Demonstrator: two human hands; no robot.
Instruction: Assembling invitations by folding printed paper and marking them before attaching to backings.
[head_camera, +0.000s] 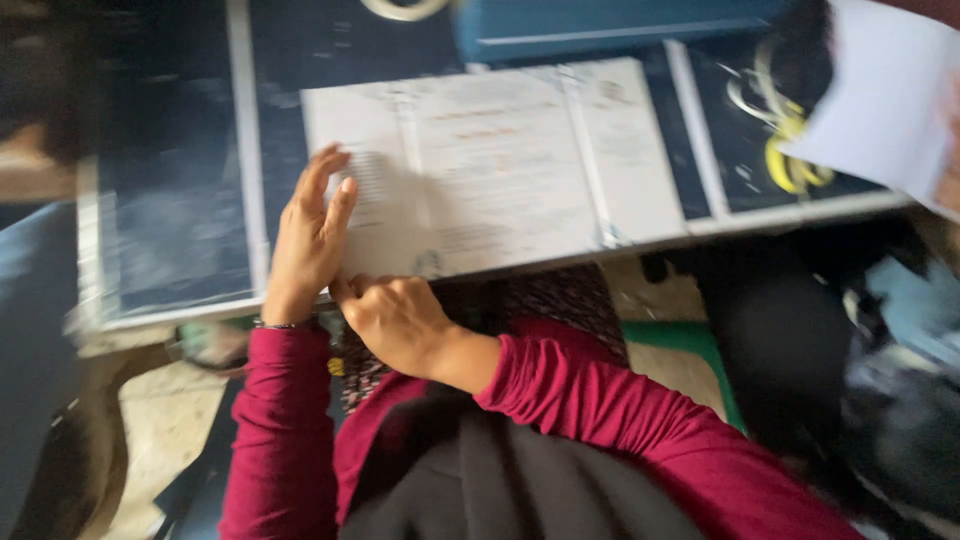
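1. Flat and open, the left hand (308, 235) presses on a white paper sheet (490, 165) near the tabletop's (175, 240) front edge.
2. Right hand (395, 320) pinches the sheet's front edge.

My left hand (308, 238) lies flat, palm down, fingers together and stretched toward one o'clock, a thin band at the wrist. My right hand (395, 318) sits just at its five o'clock, fingers curled under, thumb tip pinching toward eleven. Both forearms wear dark red sleeves.
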